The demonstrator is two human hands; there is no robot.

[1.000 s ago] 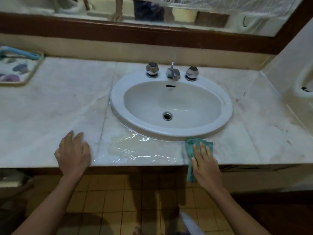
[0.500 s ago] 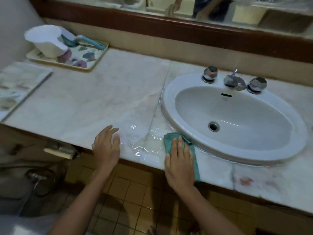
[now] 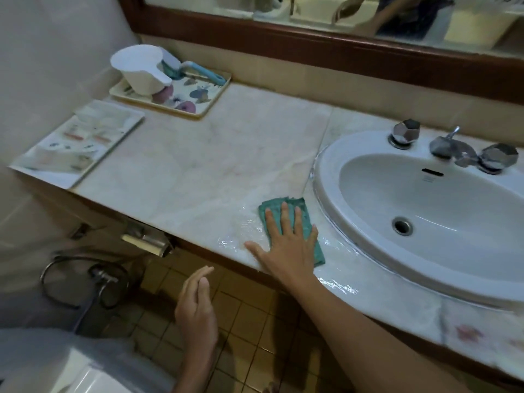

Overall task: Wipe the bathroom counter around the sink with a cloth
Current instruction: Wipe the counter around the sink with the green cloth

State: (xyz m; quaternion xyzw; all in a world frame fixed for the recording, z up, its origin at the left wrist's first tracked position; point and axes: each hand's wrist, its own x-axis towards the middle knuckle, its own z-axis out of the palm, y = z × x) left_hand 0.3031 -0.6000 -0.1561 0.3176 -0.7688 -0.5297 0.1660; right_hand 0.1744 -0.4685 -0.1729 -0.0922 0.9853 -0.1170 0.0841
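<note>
A folded teal cloth [image 3: 304,219] lies on the pale marble counter [image 3: 215,165] just left of the white oval sink [image 3: 425,211]. My right hand [image 3: 286,245] presses flat on the cloth, fingers spread, near the counter's front edge. A film of water [image 3: 241,231] glistens on the marble left of the cloth and along the sink's front rim. My left hand [image 3: 197,310] hangs off the counter, over the tiled floor, fingers loosely together and holding nothing.
A floral tray [image 3: 204,102] at the back left holds a white scoop [image 3: 140,69] and a blue-handled brush. A flat white tray [image 3: 82,140] lies at the counter's left end. Two taps and a spout [image 3: 450,146] stand behind the sink. A mirror frame [image 3: 312,46] runs above.
My right hand has slid the cloth leftward along the front edge, past the sink's left side. My left hand has lifted off the counter and dropped below its edge. The view has turned left.
</note>
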